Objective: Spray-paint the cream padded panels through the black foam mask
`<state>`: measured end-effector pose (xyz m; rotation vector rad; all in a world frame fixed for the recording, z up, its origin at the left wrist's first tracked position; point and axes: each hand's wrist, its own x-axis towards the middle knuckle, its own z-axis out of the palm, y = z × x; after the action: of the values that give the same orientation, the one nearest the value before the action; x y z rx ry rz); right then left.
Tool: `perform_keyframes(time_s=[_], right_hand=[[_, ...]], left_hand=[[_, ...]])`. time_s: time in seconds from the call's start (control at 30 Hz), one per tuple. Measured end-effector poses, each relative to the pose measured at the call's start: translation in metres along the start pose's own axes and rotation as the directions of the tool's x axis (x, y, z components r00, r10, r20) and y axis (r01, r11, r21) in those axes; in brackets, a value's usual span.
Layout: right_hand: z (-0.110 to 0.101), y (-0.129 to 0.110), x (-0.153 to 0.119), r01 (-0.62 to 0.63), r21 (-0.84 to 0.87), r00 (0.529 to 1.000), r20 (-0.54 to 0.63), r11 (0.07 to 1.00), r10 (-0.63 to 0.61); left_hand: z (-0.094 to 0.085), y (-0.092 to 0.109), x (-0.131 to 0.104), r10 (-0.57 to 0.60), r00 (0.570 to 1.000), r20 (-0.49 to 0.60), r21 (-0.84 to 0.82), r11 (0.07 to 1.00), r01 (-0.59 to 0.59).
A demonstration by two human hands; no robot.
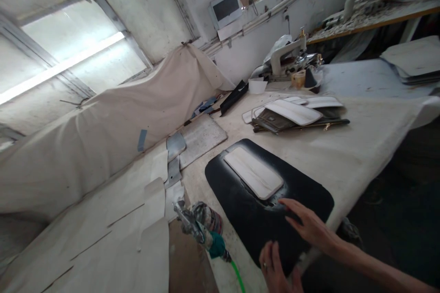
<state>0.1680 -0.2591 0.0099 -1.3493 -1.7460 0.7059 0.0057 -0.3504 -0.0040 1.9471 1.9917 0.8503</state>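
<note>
A black panel with rounded corners (pixel 237 203) lies flat on the cloth-covered table. On top of it rests a smaller pale rectangular piece (pixel 253 171), with whitish smears around its edges. My right hand (pixel 307 222) is over the panel's right part, fingers apart, its fingertips near the lower corner of the pale piece. At the panel's near edge is my left hand (pixel 275 265), fingers spread on or just above the black surface, a ring on one finger. Neither hand holds anything that I can see.
A spray gun (pixel 194 224) with a green hose stands by a tin (pixel 213 219) left of the panel. Farther back lie stacked white and dark pieces (pixel 295 112). A sewing machine (pixel 283 57) stands behind them. Pale sheets (pixel 137 238) cover the left side.
</note>
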Motion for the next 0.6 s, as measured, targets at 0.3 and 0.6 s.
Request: perform_keyframes(time_s=[0.3, 0.6], right_hand=[[-0.053, 0.069, -0.017, 0.124, -0.417, 0.99, 0.119, 0.901, -0.081], [-0.058, 0.1, -0.012, 0.067, -0.43, 0.998, 0.021, 0.9, -0.064]], left_hand=[[0.02, 0.034, 0.036, 0.041, 0.956, 0.29, 0.058, 0.996, -0.061], [0.0, 0.047, 0.047, 0.077, 0.927, 0.367, -0.049, 0.997, -0.064]])
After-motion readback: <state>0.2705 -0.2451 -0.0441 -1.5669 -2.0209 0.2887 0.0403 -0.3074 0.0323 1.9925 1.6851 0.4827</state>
